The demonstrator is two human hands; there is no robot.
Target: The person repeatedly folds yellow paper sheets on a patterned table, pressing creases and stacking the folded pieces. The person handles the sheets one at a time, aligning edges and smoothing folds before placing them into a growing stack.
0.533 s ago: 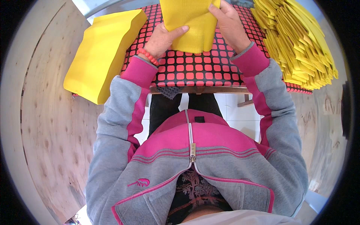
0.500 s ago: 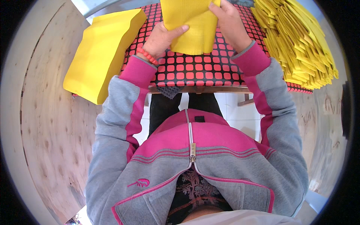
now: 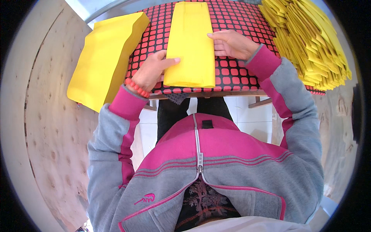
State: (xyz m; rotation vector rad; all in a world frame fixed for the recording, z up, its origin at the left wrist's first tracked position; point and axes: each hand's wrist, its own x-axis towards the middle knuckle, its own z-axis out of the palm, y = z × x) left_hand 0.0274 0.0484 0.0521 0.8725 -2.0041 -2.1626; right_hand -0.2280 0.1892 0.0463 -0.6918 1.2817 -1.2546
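A long, folded yellow piece [image 3: 189, 46], paper- or cloth-like, lies lengthwise on the red-and-black patterned table cover [image 3: 235, 73]. My left hand [image 3: 150, 69] is at its left edge near the front end, thumb on top and fingers partly hidden beside or beneath the edge. At the right edge, higher up, my right hand [image 3: 234, 44] has its thumb tip over the border and its fingers against the side. Both hands have hold of the piece by its long edges.
To the left stands a thick yellow stack [image 3: 106, 54] with a wavy side, overhanging the table edge. A large pile of folded yellow pieces [image 3: 309, 42] fills the right side. Wooden boards [image 3: 58, 96] flank the table.
The yellow piece has come down toward me and now lies flat on the table. My left hand moved left and nearer; my right hand moved lower, from the top edge to the side.
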